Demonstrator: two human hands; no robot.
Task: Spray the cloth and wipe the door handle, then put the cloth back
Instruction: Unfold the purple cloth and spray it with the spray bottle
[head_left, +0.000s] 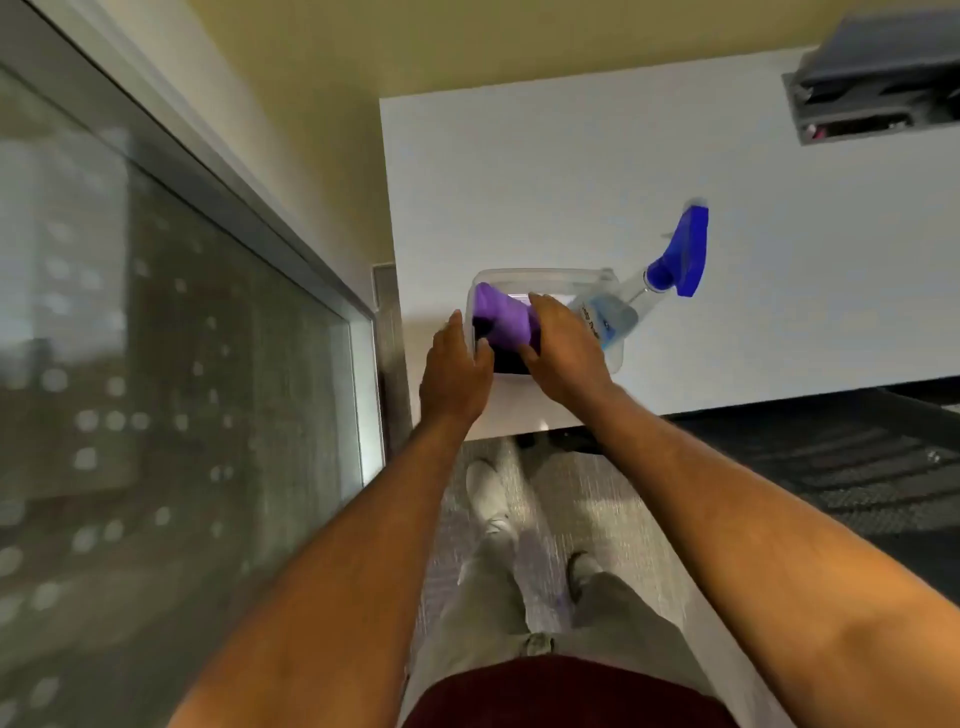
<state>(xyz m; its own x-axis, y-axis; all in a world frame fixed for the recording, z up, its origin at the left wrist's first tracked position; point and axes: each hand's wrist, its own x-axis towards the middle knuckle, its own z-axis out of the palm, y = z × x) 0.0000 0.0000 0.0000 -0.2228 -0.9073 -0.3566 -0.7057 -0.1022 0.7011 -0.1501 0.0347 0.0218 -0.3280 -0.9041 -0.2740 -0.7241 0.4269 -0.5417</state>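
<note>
A clear plastic bin (545, 271) stands near the front left corner of a white table (571, 171). A purple cloth (501, 314) sits in it, over something dark. My right hand (563, 351) reaches into the bin and grips the cloth from the right. My left hand (454, 374) holds the bin's left wall, fingers outside and thumb over the rim. A spray bottle (675, 254) with a blue trigger head leans out of the bin's right end. No door handle is in view.
A frosted glass panel (156, 312) in a metal frame runs along the left. A dark grey box (878, 78) is set at the table's far right. A black mesh chair (831, 467) stands right of my legs, on grey carpet.
</note>
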